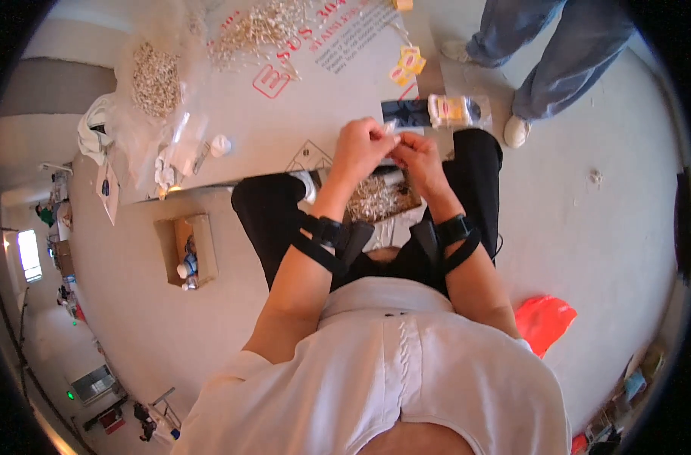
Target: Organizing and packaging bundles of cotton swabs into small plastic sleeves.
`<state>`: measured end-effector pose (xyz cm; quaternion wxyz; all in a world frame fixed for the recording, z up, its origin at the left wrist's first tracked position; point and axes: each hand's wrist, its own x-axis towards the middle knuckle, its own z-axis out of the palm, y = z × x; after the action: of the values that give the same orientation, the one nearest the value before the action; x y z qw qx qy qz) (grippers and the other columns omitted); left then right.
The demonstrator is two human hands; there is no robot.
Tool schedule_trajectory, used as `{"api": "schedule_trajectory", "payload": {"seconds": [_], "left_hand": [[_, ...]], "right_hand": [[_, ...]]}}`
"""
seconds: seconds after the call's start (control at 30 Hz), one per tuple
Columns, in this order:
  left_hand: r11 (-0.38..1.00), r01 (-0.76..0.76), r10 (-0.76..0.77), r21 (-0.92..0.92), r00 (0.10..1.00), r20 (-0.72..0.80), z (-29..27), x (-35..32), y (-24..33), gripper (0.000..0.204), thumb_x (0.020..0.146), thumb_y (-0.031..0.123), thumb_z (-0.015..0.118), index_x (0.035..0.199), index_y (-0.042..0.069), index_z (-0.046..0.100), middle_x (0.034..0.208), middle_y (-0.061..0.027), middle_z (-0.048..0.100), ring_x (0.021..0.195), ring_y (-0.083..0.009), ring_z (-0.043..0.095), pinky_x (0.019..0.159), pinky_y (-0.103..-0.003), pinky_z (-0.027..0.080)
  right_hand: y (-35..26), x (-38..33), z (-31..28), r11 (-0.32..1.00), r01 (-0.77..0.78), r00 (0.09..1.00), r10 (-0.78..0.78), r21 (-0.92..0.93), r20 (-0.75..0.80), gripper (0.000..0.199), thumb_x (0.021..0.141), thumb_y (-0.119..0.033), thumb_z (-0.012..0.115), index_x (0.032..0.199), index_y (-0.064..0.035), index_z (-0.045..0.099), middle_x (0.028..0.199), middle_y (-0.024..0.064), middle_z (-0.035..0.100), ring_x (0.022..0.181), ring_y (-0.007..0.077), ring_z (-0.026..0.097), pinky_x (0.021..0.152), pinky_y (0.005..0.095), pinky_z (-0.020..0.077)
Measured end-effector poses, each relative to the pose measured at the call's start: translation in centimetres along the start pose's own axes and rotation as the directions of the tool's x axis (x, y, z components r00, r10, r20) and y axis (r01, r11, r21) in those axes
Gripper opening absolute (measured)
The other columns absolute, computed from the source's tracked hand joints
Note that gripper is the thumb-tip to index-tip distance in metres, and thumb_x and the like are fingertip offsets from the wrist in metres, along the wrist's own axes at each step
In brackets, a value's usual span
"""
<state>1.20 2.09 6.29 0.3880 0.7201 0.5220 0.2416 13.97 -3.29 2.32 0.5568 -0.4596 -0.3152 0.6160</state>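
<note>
My left hand (363,149) and my right hand (423,162) meet above the table's near edge, their fingertips pinched close together. A small whitish piece (390,127) shows at the left fingertips; its kind is too small to tell. What the right fingertips grip is hidden by the fingers. Below my hands, between my knees, stands an open box (415,199) holding many thin pale pieces (376,196). Just beyond the right hand lies a clear-wrapped pack (450,111) with a yellow label, beside a black flat packet (406,114).
The table (239,155) carries a loose pile of pale pieces (266,30), a clear plastic bag (157,80) full of similar ones, a white bottle (221,145) and yellow cards (407,64). Another person's legs (561,64) stand far right. A cardboard box (203,243) and a red bag (545,322) lie on the floor.
</note>
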Motion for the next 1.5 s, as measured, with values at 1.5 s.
{"api": "schedule_trajectory", "payload": {"seconds": [1.5], "left_hand": [[0.977,-0.199,0.206,0.076,0.973,-0.1,2.2,-0.1,-2.3,0.016,0.079,0.011,0.058,0.07,-0.002,0.053,0.062,-0.0193,0.053,0.054,-0.0249,0.055,0.053,-0.036,0.043]], "right_hand": [[1.6,0.5,-0.1,0.999,-0.03,0.977,0.025,-0.021,-0.214,0.017,0.084,-0.016,0.056,0.076,-0.0014,0.062,0.07,0.0002,0.058,0.063,0.0076,0.05,0.054,0.0236,0.0403]]}}
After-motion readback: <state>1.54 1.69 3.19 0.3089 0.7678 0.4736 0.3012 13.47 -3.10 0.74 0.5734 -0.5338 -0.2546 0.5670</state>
